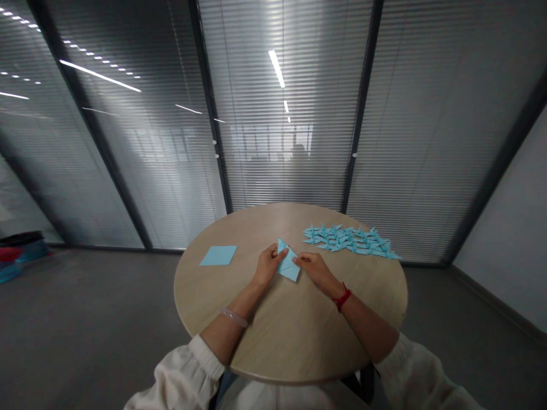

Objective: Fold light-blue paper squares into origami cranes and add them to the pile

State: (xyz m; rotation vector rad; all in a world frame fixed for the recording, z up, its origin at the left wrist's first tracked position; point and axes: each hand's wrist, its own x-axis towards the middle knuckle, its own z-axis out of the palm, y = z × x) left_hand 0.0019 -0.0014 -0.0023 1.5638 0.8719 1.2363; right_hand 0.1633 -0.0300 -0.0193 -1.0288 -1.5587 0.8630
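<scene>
"What's closest, from where you stand?"

"Two pale, loose sleeves (188,373), gathered at the forearms. Below the left hand (267,265), a translucent bangle (234,316) circles the wrist; below the right hand (315,270), a red cord bracelet (342,298). Both forearms reach over a round wooden table (299,330)."

"And the hands themselves, are they free?"

"No, both are gripping. The left has its thumb on the front of a folded piece of blue paper (289,270), at its left side. The right pinches the opposite edge between thumb and fingers."

"So the paper is between them?"

"Right between, tilted, one point sticking up beside the left thumb, creases showing on its face. I can't tell whether its lower corner touches the tabletop."

"Anything else on the table?"

"Left of the left hand, well apart from it, a flat blue sheet (218,255); one or several, I can't say. Beyond the right hand and off to its right, rows of folded blue paper figures (350,240), pointed and packed close together."

"Farther off?"

"Far left of the left hand, a dark-rimmed blue container (32,246) on the grey floor (115,319). Straight past both hands, glass panels with slatted blinds (282,176)."
</scene>
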